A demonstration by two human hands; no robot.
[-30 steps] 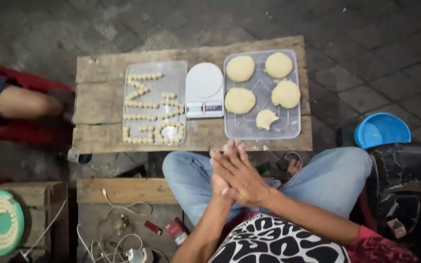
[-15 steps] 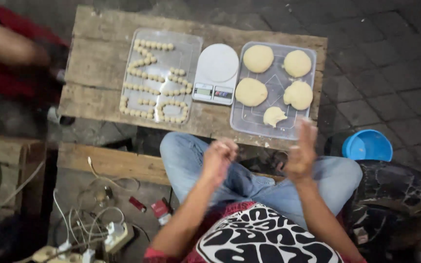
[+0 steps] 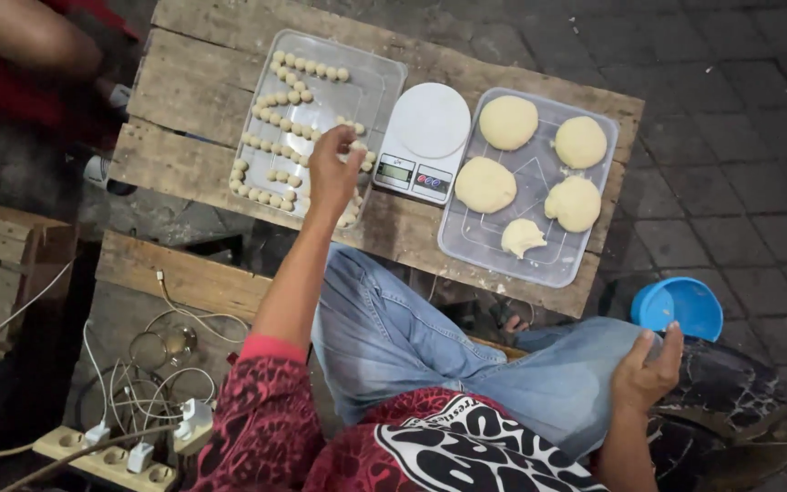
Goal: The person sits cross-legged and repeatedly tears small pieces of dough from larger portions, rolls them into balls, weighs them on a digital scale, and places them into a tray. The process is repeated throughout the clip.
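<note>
My left hand (image 3: 332,171) reaches over a clear plastic tray (image 3: 384,75) that holds rows of small dough balls (image 3: 289,96). Its fingertips are pinched on one small dough ball at the tray's near right part. My right hand (image 3: 649,369) rests on my right knee with its fingers apart and nothing in it. A white kitchen scale (image 3: 425,137) stands between this tray and a second clear tray (image 3: 475,253). The second tray carries several large dough rounds (image 3: 507,121) and a smaller torn piece (image 3: 521,237).
Both trays and the scale sit on a low wooden pallet table (image 3: 184,100). A blue bowl (image 3: 680,305) lies on the paving by my right knee. A power strip (image 3: 111,456) with tangled cables lies at lower left. Another person's arm (image 3: 29,32) is at top left.
My hands were pressed together over my lap, then came apart. The left hand has moved forward onto the small-ball tray and the right hand has dropped to my knee.
</note>
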